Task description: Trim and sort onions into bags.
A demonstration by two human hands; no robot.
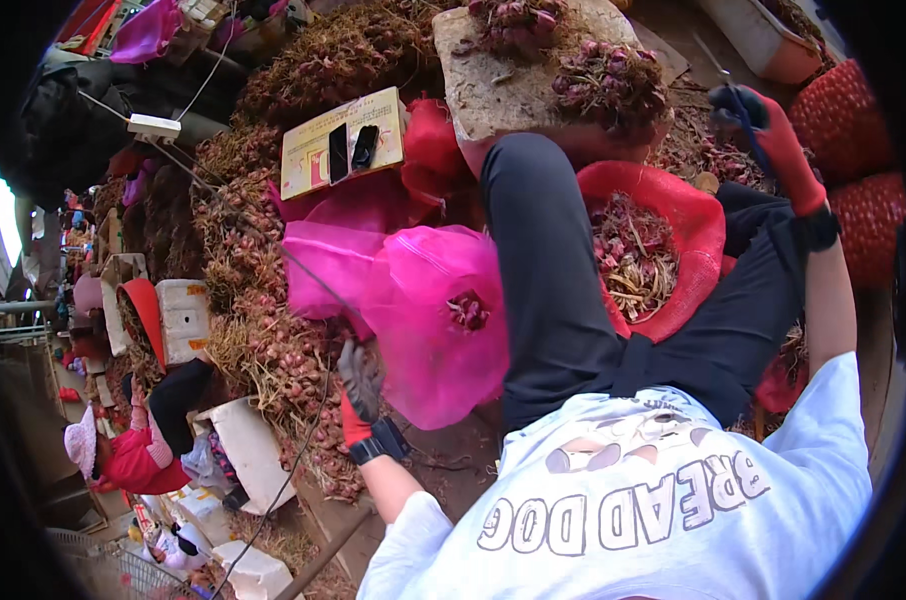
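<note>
My left hand (361,388), in a grey and red glove, is open and empty. It hovers between a pink mesh bag (428,365) and a heap of shallots (263,350) with dried tops. Through the bag's mesh a few shallots (468,310) show. Raised at the upper right, my right hand (770,140), in a dark and red glove, is closed on scissors (725,72) with a long thin metal end and blue handles. A red sack (695,205) between my legs holds trimmed stems and skins (633,255).
Bunches of shallots (608,85) lie on a pale, worn block (493,90) ahead. A yellow box (318,125) carries a phone (339,150) and a dark device (366,146). Full red mesh sacks (863,210) stand at right. A thin cable (273,240) crosses the heap; a seated person (138,455) is at left.
</note>
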